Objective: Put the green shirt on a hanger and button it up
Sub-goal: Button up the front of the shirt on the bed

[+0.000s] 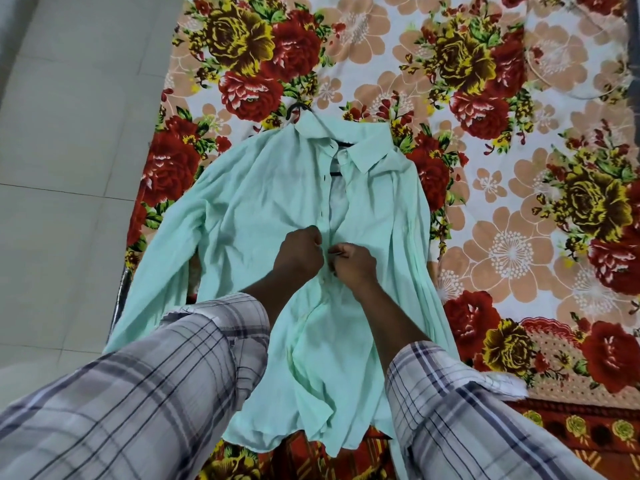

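Head view: shirt (263, 202) front is pinched midway by curled left hand (299, 252) and right hand (353, 263); buttonholes could be mismatched in wrinkled cloth.

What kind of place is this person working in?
Probably a bedroom at home. The green shirt, on a black hanger, lies on a floral bedsheet spread as over a bed, and a pale tiled floor runs alongside.

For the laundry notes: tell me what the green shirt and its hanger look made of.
The green shirt: thin, matte woven cloth, likely cotton or a blend; it creases finely and drapes limply. The hanger: black, slim and smooth, probably plastic or coated wire; only its hook and short bits show.
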